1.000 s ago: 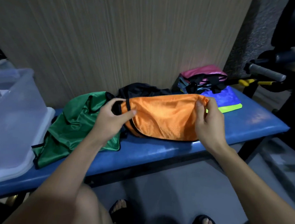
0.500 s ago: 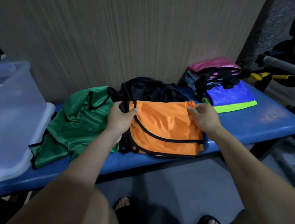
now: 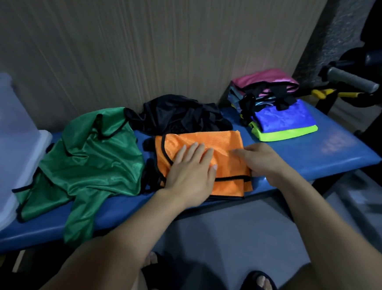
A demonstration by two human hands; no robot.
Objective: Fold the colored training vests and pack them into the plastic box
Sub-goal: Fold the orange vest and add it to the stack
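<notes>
On the blue bench, left to right
Bench (image 3: 335,156): blue padded top set against a wood-grain wall; bears everything below
Far left: translucent plastic box (image 3: 4,153) resting on the bench end, only partly in frame; contents cannot be told
Next right: green vest (image 3: 88,159) lying unfolded and rumpled, black trim, one part hanging over the front edge; touches the box's rim
Behind centre: black vest (image 3: 176,114) in a loose heap against the wall, just behind the orange one
Centre: orange vest (image 3: 209,137) folded into a rough rectangle, black trim showing, flat near the bench's front edge
Left hand (image 3: 190,174): palm down on the orange vest, fingers straight and slightly spread, pressing the cloth flat; grips nothing
Right hand (image 3: 261,162): at the vest's right side; fingers curled onto the orange cloth, thumb at its lower right edge, pinching the fold
Far right: stack of folded vests (image 3: 285,120), lime at the bottom, blue over it, pink on top at the back; well apart from the orange vest
Below: two feet in dark sandals on grey floor
</notes>
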